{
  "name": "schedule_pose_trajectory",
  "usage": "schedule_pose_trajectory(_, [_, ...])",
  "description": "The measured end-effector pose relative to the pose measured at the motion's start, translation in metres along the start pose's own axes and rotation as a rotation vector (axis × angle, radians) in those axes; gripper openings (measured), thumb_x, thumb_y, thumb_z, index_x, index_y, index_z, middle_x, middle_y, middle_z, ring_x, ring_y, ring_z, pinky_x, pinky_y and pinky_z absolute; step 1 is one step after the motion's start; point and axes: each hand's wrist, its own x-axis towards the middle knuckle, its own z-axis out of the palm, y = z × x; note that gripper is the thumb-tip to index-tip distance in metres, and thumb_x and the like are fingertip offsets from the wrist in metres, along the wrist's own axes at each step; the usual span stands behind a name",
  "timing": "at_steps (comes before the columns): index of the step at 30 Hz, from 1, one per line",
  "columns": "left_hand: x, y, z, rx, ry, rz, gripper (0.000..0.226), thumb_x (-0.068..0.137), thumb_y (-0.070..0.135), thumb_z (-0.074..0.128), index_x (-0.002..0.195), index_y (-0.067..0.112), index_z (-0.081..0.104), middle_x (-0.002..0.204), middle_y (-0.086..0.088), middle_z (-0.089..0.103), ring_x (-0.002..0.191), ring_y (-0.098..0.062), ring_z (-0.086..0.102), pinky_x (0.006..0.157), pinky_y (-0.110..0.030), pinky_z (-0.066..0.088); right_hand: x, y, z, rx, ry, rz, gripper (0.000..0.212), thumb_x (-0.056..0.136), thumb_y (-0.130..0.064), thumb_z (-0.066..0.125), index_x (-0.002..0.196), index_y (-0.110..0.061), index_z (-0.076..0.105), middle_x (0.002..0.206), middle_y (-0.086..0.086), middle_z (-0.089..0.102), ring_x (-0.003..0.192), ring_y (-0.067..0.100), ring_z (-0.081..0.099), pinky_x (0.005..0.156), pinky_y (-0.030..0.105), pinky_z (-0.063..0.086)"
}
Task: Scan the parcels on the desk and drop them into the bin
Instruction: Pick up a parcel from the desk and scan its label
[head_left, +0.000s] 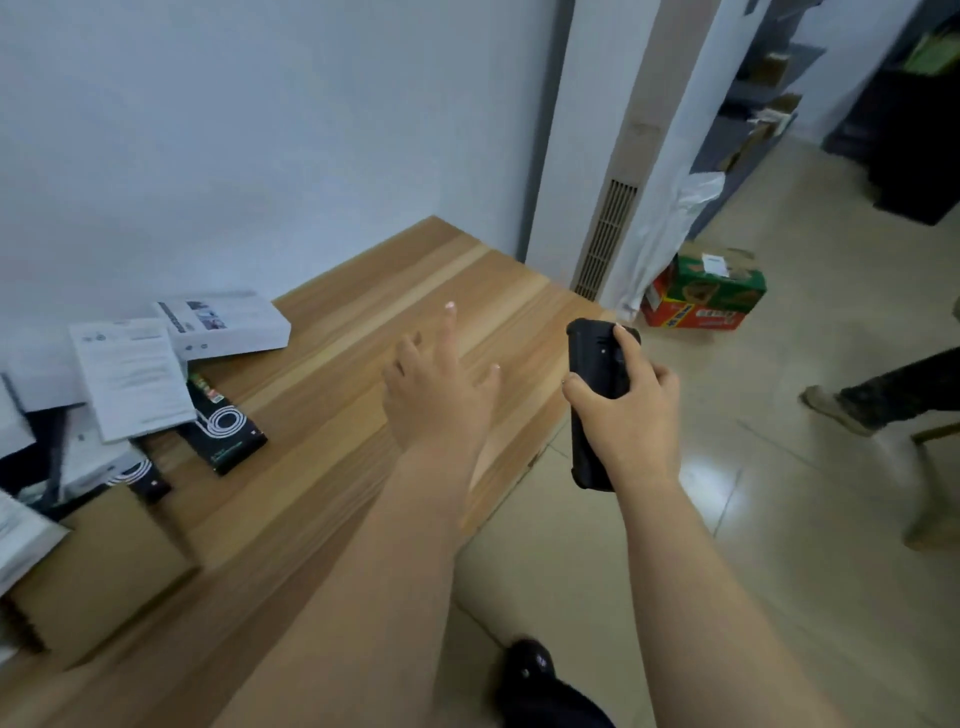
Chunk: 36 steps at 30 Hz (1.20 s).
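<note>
The right hand (631, 410) sits right of centre in the frame, its grip clamped on a black scanner (597, 364): fingers wrap the body, the thumb lies along its right edge near the top, and the device stands roughly upright over the tabletop's (415, 291) right edge and the floor (779, 467) beyond. The left hand (441, 384) hangs near the middle of the frame above bare wood, grip apart and holding nothing, with the index finger stretched up toward the wall (234, 130) and the other fingers loosely spread. The parcels lie at the left edge of the frame, well apart from both hands: a white box (228, 325) nearest the wall, a white printed sheet (132, 376) overlapping things just below it, a black box (223, 431) with a white spiral print jutting out from under the sheet, a second black box (143, 478) lower left, and a brown carton (104, 561) at the lower left. Further white packets at the far left edge are blurred. On the floor in the upper right, a red and green carton (706, 293) rests against a white column (634, 156) with a vent grille. At the right edge of the frame is another person's leg and shoe (831, 410). A dark shoe (527, 670) shows at the bottom centre.
</note>
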Motion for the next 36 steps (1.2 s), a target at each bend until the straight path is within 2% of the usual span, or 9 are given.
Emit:
schedule_pose_trajectory(6, [0.05, 0.0, 0.007, -0.011, 0.106, -0.258, 0.079, 0.089, 0.056, 0.056, 0.153, 0.04, 0.012, 0.151, -0.008, 0.026, 0.132, -0.03, 0.033, 0.108, -0.043, 0.035, 0.082, -0.029, 0.035, -0.019, -0.174, -0.12, 0.072, 0.083, -0.041, 0.07, 0.146, -0.051, 0.037, 0.142, -0.009, 0.034, 0.103, 0.007, 0.047, 0.084, 0.031, 0.041])
schedule_pose_trajectory(9, [0.057, -0.028, -0.008, 0.03, 0.177, -0.407, 0.081, 0.09, 0.057, 0.055, 0.155, 0.035, 0.011, 0.152, -0.01, 0.025, 0.132, -0.032, 0.033, 0.109, -0.043, 0.031, 0.09, -0.045, 0.076, -0.049, -0.334, -0.172, 0.072, 0.083, -0.043, 0.069, 0.146, -0.054, 0.034, 0.14, -0.009, 0.034, 0.103, 0.009, 0.048, 0.081, 0.032, 0.04])
schedule_pose_trajectory(14, [0.073, -0.079, -0.033, 0.098, 0.254, -0.609, 0.082, 0.092, 0.058, 0.053, 0.155, 0.03, 0.009, 0.155, -0.01, 0.02, 0.136, -0.032, 0.028, 0.109, -0.043, 0.03, 0.079, -0.078, 0.151, -0.053, -0.558, -0.285, 0.075, 0.084, -0.043, 0.07, 0.148, -0.05, 0.034, 0.141, -0.007, 0.036, 0.106, 0.012, 0.05, 0.079, 0.033, 0.042])
schedule_pose_trajectory(18, [0.092, -0.127, -0.054, 0.117, 0.334, -0.683, 0.085, 0.09, 0.057, 0.055, 0.155, 0.028, 0.009, 0.155, -0.009, 0.019, 0.136, -0.03, 0.025, 0.112, -0.043, 0.029, 0.063, -0.109, 0.21, -0.048, -0.653, -0.363, 0.075, 0.083, -0.045, 0.07, 0.148, -0.049, 0.034, 0.139, -0.005, 0.037, 0.11, 0.014, 0.051, 0.078, 0.033, 0.044])
schedule_pose_trajectory(23, [0.11, -0.174, -0.072, 0.158, 0.313, -0.743, 0.086, 0.092, 0.057, 0.054, 0.156, 0.028, 0.003, 0.16, -0.011, 0.01, 0.143, -0.033, 0.016, 0.117, -0.044, 0.022, 0.043, -0.133, 0.263, -0.018, -0.721, -0.391, 0.071, 0.086, -0.041, 0.07, 0.149, -0.045, 0.037, 0.138, -0.005, 0.035, 0.102, 0.01, 0.047, 0.078, 0.028, 0.039])
schedule_pose_trajectory(27, [0.121, -0.207, -0.078, 0.188, 0.292, -0.782, 0.087, 0.092, 0.054, 0.056, 0.156, 0.027, 0.003, 0.16, -0.012, 0.007, 0.144, -0.033, 0.014, 0.115, -0.045, 0.022, 0.031, -0.139, 0.301, -0.052, -0.765, -0.366, 0.071, 0.086, -0.04, 0.07, 0.148, -0.046, 0.038, 0.139, -0.004, 0.034, 0.105, 0.01, 0.047, 0.081, 0.028, 0.04])
schedule_pose_trajectory(31, [0.134, -0.235, -0.071, 0.181, 0.269, -0.847, 0.089, 0.091, 0.054, 0.057, 0.156, 0.026, 0.003, 0.16, -0.013, 0.007, 0.144, -0.034, 0.015, 0.116, -0.046, 0.024, 0.029, -0.139, 0.339, -0.14, -0.798, -0.373, 0.072, 0.084, -0.045, 0.069, 0.147, -0.049, 0.036, 0.14, -0.006, 0.035, 0.114, 0.015, 0.05, 0.083, 0.032, 0.044])
schedule_pose_trajectory(36, [0.155, -0.265, -0.052, 0.188, 0.229, -0.903, 0.095, 0.089, 0.052, 0.063, 0.156, 0.026, 0.002, 0.16, -0.015, 0.005, 0.145, -0.035, 0.012, 0.118, -0.046, 0.021, 0.034, -0.137, 0.383, -0.202, -0.842, -0.373, 0.073, 0.084, -0.046, 0.069, 0.148, -0.048, 0.035, 0.142, -0.005, 0.035, 0.114, 0.016, 0.051, 0.09, 0.041, 0.053])
